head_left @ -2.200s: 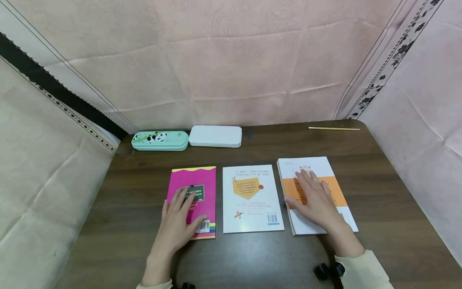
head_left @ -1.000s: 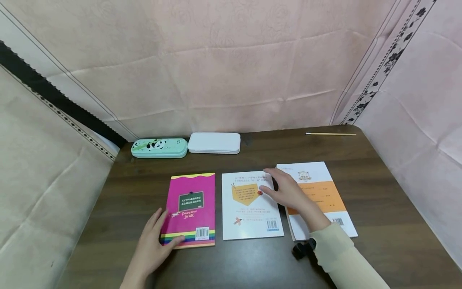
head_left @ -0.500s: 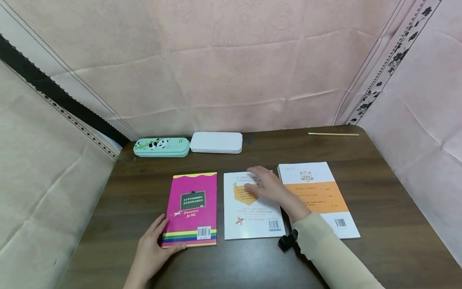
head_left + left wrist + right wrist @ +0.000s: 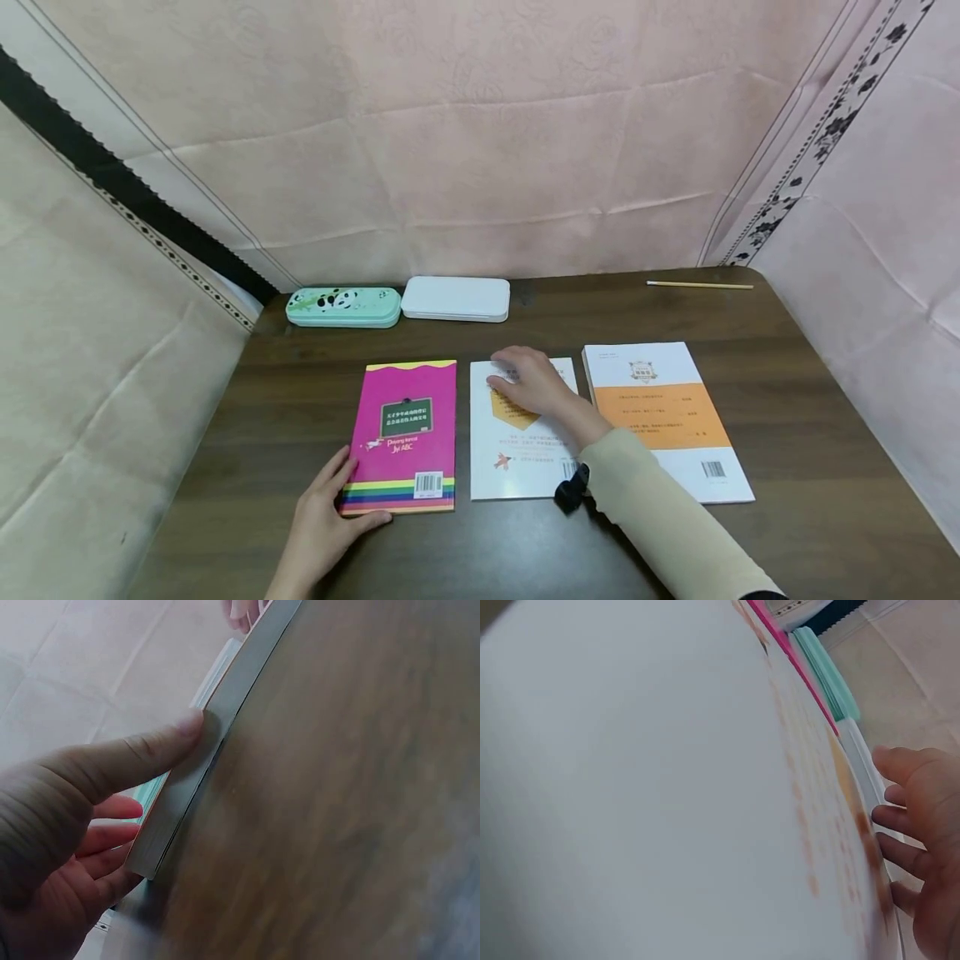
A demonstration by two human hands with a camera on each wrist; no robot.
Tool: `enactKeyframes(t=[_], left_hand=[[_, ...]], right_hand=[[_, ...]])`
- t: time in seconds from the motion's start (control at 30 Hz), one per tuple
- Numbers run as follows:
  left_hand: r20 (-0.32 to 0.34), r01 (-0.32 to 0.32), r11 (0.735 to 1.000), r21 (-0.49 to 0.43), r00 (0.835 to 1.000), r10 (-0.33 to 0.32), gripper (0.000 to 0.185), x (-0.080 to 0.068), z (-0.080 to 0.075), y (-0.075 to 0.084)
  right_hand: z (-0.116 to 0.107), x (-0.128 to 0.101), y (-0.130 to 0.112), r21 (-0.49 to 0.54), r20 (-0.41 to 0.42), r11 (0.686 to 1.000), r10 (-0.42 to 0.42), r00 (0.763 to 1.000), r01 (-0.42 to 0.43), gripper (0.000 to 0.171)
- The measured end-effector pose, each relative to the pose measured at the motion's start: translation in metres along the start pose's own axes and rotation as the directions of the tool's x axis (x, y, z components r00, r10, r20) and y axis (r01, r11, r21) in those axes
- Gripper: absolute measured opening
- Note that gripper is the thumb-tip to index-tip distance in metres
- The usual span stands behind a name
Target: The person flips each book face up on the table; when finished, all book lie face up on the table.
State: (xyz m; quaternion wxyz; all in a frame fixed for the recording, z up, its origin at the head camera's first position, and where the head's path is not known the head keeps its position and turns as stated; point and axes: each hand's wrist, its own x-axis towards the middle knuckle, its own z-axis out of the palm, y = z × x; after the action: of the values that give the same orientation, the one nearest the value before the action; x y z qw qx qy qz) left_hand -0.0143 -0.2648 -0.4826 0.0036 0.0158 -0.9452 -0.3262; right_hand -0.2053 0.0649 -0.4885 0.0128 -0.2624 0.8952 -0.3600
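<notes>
Head view, dark wood table (image 4: pixel 787 400), pink fabric walls (image 4: pixel 480 142), left hand (image 4: pixel 326 517) gripping pink book (image 4: pixel 405 433), right hand (image 4: pixel 528 385) flat on white book (image 4: pixel 517 462)

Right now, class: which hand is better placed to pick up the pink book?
Probably the left hand: it already grips the pink book at its near left corner, thumb on the edge. The right hand rests on the white book beside it.
</notes>
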Motion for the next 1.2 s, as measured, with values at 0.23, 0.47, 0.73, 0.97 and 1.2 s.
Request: enactKeyframes(t=[0.23,0.47,0.73,0.97,1.2], left_hand=[[0.035,0.033,0.999,-0.011,0.999,-0.032,0.104,0.001,-0.001,0.001],[0.061,0.022,1.000,0.008,0.998,-0.023,0.108,0.002,0.001,0.002],[0.016,-0.012,1.000,-0.011,1.000,0.012,0.105,0.000,0.007,0.001],[-0.011,-0.024,1.000,-0.013,1.000,0.024,0.109,0.000,0.011,0.003],[-0.002,-0.021,1.000,0.002,1.000,0.021,0.108,0.001,0.012,0.005]], right_hand=[[0.009,0.011,-0.008,-0.023,0.048,0.999,-0.048,0.998,0.049,0.044],[0.017,0.020,-0.013,-0.086,0.085,0.991,-0.093,0.992,0.100,0.047],[0.025,0.029,-0.021,-0.060,0.142,0.996,-0.063,0.988,0.072,0.051],[0.029,0.032,-0.029,-0.136,0.178,0.983,-0.095,0.979,0.121,0.053],[0.031,0.030,-0.036,-0.151,0.209,0.982,-0.082,0.974,0.115,0.050]])
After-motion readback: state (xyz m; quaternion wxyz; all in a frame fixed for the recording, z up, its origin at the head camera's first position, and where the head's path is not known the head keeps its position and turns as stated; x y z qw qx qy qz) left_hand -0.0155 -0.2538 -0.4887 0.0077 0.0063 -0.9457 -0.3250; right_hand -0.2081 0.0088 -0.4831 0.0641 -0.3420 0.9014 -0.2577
